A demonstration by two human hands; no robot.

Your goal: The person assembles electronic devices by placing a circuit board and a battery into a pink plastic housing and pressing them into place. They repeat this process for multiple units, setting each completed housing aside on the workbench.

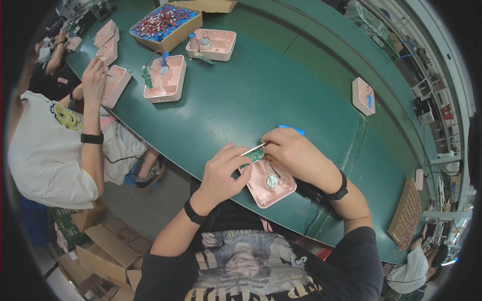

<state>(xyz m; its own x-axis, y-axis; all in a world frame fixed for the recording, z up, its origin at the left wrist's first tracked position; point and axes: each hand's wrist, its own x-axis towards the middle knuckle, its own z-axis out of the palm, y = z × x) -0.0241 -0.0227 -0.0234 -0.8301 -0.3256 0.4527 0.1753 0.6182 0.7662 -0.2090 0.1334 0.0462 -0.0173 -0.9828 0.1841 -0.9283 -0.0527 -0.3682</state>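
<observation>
A shallow pink plastic housing (pixel 287 190) lies close to me at the table's edge, open side up, with a round silver part (pixel 271 181) and thin wires inside. Over its far rim is a small green circuit board (pixel 255 155), with a thin white strip along its far side. My left hand (pixel 224 169) holds the board's left end between thumb and fingers. From the right, my right hand (pixel 295 152) reaches over with fingers closed at the strip's other end and the wires; its fingertips are partly hidden. A blue piece (pixel 292 130) shows just beyond that hand.
Across the green table (pixel 226 100) stand pink housings with boards and wires (pixel 164 80), (pixel 211 45), and a carton of blue-and-red wired parts (pixel 165 22). Another housing (pixel 363 96) sits at right, above a brown gridded tray (pixel 405 213). A co-worker (pixel 60 145) works at left.
</observation>
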